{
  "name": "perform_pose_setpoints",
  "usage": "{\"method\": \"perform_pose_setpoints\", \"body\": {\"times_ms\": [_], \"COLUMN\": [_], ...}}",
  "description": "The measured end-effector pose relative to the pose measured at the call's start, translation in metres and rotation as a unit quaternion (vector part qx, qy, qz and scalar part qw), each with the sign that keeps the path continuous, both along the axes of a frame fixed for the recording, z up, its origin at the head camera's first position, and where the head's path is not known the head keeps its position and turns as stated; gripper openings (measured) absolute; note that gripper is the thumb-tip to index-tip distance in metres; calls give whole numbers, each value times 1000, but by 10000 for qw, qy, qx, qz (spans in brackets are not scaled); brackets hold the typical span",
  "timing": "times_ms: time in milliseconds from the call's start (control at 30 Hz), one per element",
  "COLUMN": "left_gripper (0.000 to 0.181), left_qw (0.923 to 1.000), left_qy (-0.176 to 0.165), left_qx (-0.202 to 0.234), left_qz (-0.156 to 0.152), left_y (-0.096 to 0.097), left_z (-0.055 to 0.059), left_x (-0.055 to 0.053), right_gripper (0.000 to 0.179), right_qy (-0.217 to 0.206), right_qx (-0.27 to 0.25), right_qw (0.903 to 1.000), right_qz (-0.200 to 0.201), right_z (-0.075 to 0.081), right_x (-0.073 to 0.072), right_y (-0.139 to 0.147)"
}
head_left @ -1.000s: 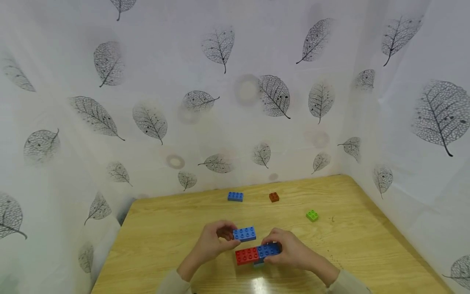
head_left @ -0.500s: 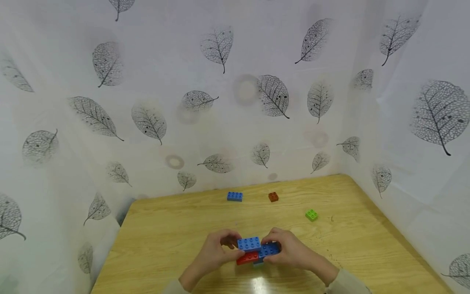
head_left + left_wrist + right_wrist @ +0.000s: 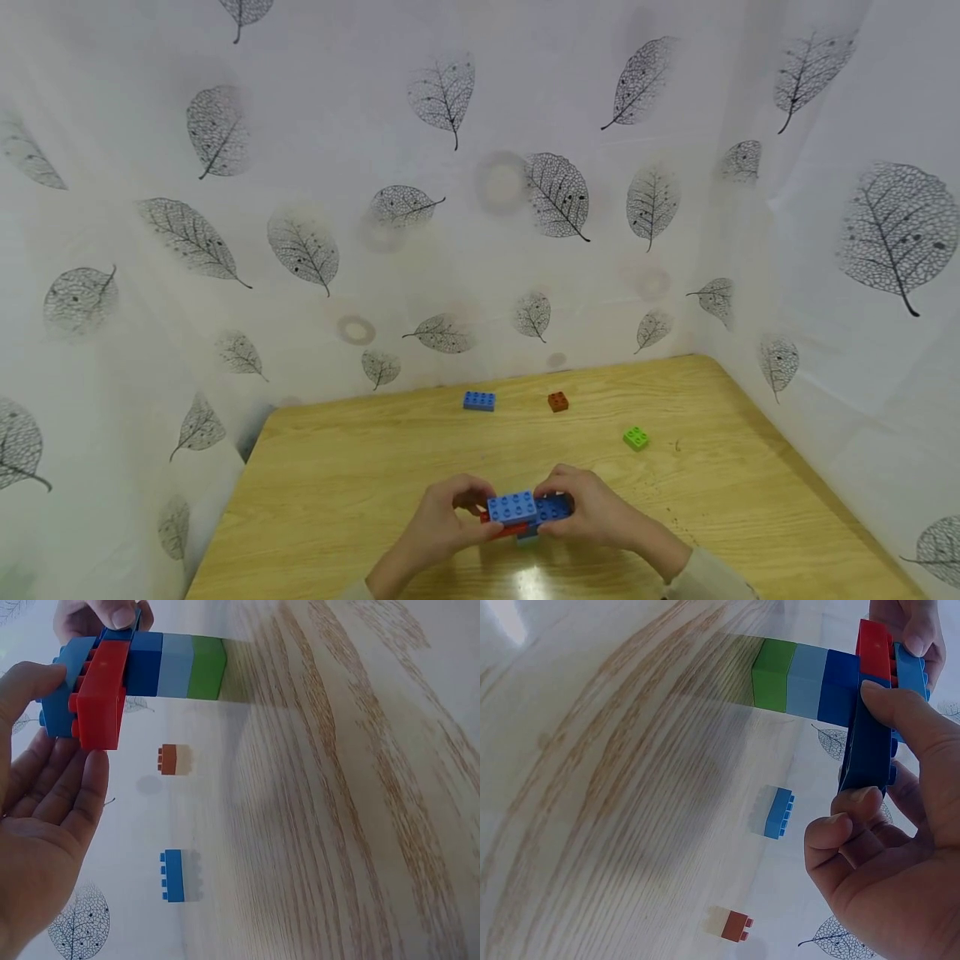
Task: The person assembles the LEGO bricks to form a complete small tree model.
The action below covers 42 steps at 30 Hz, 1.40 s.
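Note:
My left hand (image 3: 446, 518) pinches a blue eight-stud toy brick (image 3: 512, 505) between thumb and fingers, over the red brick (image 3: 103, 701). Some red studs show along the seam and at the left end. Beside the red one, my right hand (image 3: 592, 510) grips a dark blue brick (image 3: 866, 750). These cross the top of an upright column: another dark blue brick (image 3: 838, 688), a light blue brick (image 3: 804, 679) and a green brick (image 3: 208, 669) at the bottom, on the table. In the head view, the hands and upper bricks hide most of the column.
On the wooden table (image 3: 337, 475) a blue brick (image 3: 479, 401) and a small brown-orange brick (image 3: 558, 402) lie near the back edge. A lime green brick (image 3: 636, 438) lies to the right. A leaf-print curtain (image 3: 480, 250) hangs behind and at both sides.
My left hand has brought the blue brick down and slightly right, from behind the red brick to on top of it, covering most of its studs. The right hand keeps its grip in place.

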State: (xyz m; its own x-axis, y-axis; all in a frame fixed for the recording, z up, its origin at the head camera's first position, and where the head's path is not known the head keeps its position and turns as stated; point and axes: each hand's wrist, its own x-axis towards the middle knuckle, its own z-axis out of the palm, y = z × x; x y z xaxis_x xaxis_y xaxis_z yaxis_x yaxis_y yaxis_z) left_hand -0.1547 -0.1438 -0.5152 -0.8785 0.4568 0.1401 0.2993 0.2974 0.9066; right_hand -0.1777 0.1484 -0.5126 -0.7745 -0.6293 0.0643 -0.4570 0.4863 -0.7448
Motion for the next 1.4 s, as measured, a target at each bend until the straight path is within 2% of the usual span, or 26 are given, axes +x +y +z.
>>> {"method": "perform_pose_setpoints", "body": {"times_ms": [300, 433, 733, 1100, 1400], "left_gripper": [40, 36, 31, 25, 23], "left_qw": [9995, 9995, 9992, 9988, 9957], "left_qy": [280, 286, -155, -403, -755], "left_qx": [-63, -65, 22, 38, 184], "left_qz": [-88, -143, -357, -284, -504], "left_y": [1, 2, 2, 2, 3], "left_z": [-2, -3, 2, 5, -4], "left_x": [1, 0, 1, 1, -3], "right_gripper": [33, 33, 34, 33, 33], "right_qy": [58, 86, 57, 80, 75], "right_qx": [21, -13, -98, -27, -127], "right_qw": [10000, 10000, 9999, 10000, 9999], "right_qz": [2, 26, 23, 14, 26], "right_z": [2, 2, 4, 3, 4], "right_x": [0, 0, 1, 2, 2], "right_y": [0, 0, -1, -1, 0]}}
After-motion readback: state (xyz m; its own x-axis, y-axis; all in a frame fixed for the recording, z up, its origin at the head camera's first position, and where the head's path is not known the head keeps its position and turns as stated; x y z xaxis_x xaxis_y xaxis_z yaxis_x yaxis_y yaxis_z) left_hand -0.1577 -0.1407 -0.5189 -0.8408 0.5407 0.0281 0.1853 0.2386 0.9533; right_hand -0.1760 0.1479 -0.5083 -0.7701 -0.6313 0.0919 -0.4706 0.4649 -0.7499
